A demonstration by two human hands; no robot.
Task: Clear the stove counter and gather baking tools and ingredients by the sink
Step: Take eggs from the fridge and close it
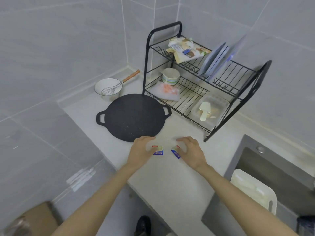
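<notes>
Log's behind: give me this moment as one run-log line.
left grip: pinches left packet | right grip: pinches right packet | place: counter, in front of pan

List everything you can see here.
Griddle pan: one, black, counter.
Bowl: one, white, behind pan.
Whisk: one, steel, in bowl.
Dish rack: one, black, counter corner.
Snack bag: one, printed, top tier.
Plates: several, blue-grey, top tier.
Cup: one, cream, lower tier.
Plastic bag: one, clear, lower tier.
Tub: one, clear, lower tier.
Cutting board: one, white, in sink.
Left packet: one, green-blue, in front of pan.
Right packet: one, green-blue, beside it.
Left hand: one, bare, pinches left packet.
Right hand: one, bare, pinches right packet.
</notes>
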